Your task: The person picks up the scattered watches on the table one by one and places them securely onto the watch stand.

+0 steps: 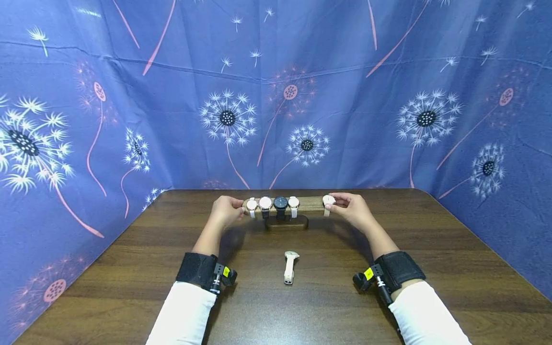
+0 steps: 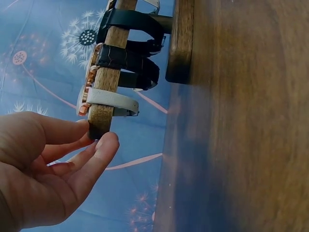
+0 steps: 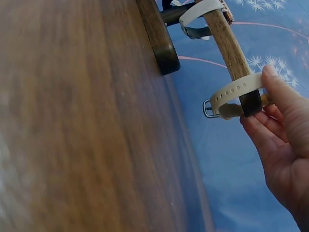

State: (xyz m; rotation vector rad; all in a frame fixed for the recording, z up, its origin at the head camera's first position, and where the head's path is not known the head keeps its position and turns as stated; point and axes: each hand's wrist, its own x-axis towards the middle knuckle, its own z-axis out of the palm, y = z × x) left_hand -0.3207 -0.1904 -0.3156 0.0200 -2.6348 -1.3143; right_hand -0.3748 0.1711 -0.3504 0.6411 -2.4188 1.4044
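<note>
A wooden watch stand [image 1: 310, 204] holds several watches along its bar. My left hand [image 1: 225, 211] pinches the bar's left end, beside a white-strapped watch [image 2: 113, 98]. Further along sit a watch with a dark stitched strap [image 2: 126, 59] and a black watch [image 1: 281, 203], then another white-strapped watch [image 1: 293, 203]. At the right end, a cream-strapped watch [image 3: 236, 92] is looped round the bar with its buckle hanging below. My right hand [image 1: 354, 211] grips this watch, thumb on its strap side and fingers by the bar's end. The fingers partly hide its case.
Another cream watch [image 1: 290, 268] lies on the brown wooden table [image 1: 327, 306], in front of the stand. The stand's dark oval base [image 1: 286, 224] rests on the table. A blue dandelion-print cloth [image 1: 345, 110] hangs behind the table and at both sides.
</note>
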